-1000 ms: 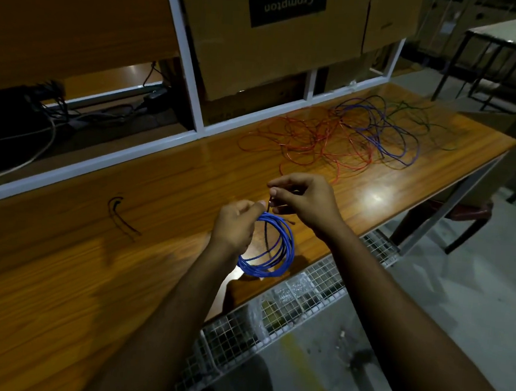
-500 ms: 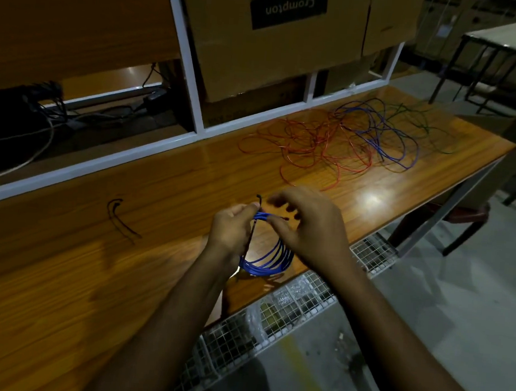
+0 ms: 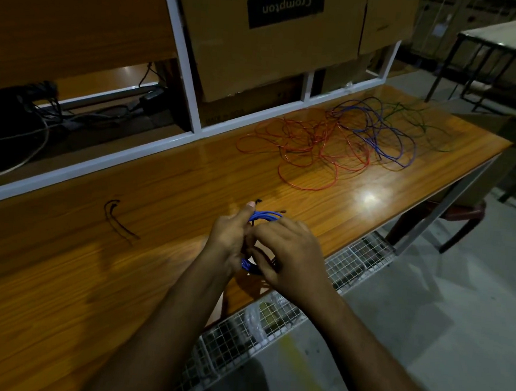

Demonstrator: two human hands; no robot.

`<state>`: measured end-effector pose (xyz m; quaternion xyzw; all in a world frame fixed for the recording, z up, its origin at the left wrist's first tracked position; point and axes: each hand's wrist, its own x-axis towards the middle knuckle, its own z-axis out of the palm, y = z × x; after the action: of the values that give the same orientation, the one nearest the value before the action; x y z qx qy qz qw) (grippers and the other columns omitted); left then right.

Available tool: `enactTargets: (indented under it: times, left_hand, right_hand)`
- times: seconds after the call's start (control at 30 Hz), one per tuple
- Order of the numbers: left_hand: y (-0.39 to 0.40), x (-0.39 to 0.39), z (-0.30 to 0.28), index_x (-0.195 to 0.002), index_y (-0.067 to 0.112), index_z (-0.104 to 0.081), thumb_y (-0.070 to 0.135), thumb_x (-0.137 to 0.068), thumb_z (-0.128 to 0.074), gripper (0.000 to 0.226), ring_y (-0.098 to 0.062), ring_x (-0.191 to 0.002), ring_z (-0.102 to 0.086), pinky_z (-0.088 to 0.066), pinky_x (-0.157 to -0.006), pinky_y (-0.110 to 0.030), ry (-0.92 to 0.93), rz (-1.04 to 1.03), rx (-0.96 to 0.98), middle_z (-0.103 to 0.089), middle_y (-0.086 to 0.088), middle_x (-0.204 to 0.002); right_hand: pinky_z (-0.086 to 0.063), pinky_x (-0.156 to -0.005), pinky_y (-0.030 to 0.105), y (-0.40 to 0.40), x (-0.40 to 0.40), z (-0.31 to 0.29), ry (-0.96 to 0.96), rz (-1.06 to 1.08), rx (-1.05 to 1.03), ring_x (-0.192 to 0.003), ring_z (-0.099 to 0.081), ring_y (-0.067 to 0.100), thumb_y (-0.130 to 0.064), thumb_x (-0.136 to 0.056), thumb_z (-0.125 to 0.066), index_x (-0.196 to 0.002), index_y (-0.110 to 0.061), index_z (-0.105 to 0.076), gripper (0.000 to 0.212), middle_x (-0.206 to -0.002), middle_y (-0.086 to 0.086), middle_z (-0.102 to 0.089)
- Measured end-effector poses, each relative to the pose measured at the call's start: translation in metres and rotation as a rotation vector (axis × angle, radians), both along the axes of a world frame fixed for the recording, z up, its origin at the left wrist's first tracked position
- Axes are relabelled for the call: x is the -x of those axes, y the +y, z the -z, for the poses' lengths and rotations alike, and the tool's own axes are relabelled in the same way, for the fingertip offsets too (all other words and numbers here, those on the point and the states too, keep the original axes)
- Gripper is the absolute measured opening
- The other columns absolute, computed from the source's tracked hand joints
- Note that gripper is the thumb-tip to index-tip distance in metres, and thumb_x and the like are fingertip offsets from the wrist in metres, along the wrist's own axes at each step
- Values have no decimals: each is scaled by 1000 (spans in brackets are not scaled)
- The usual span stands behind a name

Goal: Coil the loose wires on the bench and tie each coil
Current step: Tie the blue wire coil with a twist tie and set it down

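Note:
A small blue wire coil [image 3: 264, 217] hangs between both hands above the front edge of the wooden bench [image 3: 96, 269]. My left hand [image 3: 230, 239] grips its left side, thumb up. My right hand [image 3: 292, 256] covers most of the coil, its fingers curled around the loops. A thin black tie [image 3: 257, 202] pokes out by my left thumb. Loose red wire [image 3: 309, 153], loose blue wire [image 3: 379, 134] and green wire [image 3: 422, 125] lie tangled at the bench's far right.
Two short black ties [image 3: 116, 218] lie on the bench to the left. Cardboard boxes [image 3: 263, 35] and a white frame [image 3: 180, 62] stand behind. A wire-mesh tray [image 3: 274, 323] hangs under the front edge. A dark stool [image 3: 455, 217] stands at the right.
My right hand has dropped from pinching the tie above the coil to wrapping over the coil, hiding most of it. The coil has tilted flatter.

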<state>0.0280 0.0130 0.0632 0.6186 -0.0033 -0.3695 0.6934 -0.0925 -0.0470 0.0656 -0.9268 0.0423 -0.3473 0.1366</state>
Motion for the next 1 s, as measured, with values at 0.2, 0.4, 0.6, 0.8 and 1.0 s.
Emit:
enactTargets:
  times: [0.2,0.4,0.6,0.8,1.0]
  left_hand:
    - [6,3,8,-78,11,-53,37,-98,-59,33,-12,-40,-30,-24,-42,-18,-7,82,-10,-33,-4,-59]
    - [14,18,0,-94,13,-55,32,-101,-53,20,-6,-40,-19,-15,-37,-19,-133,270,22,-25,6,-54]
    - [13,20,-9,-92,11,-57,26,-102,-52,18,-10,-40,-20,-15,-38,-20,-296,287,-31,-30,3,-50]
    - [10,25,-9,-82,18,-59,25,-101,-52,21,-10,-41,-21,-17,-38,-20,-323,184,-43,-30,4,-51]
    - [7,32,-2,-85,14,-64,24,-100,-56,20,-11,-42,-21,-17,-42,-22,-335,109,-16,-28,2,-52]
  right_hand:
    - [-53,-66,32,2,2,4,-142,33,-380,-76,-67,5,-7,-84,-74,-92,-22,-74,17,-84,-11,-73]
    - [-58,-61,23,-14,2,-14,-338,245,-825,-66,-71,4,-11,-89,-73,-94,-16,-75,7,-77,-8,-74]
    - [-62,-64,36,-17,5,-18,-365,273,-1063,-64,-74,18,-8,-85,-77,-105,-11,-69,22,-74,4,-74]
    - [-59,-58,35,-17,9,-22,-407,301,-1118,-58,-71,23,-8,-83,-78,-103,-7,-65,24,-73,7,-74]
    - [-57,-58,28,-20,10,-16,-275,362,-991,-62,-70,9,-17,-90,-73,-105,-13,-76,15,-73,-4,-74]
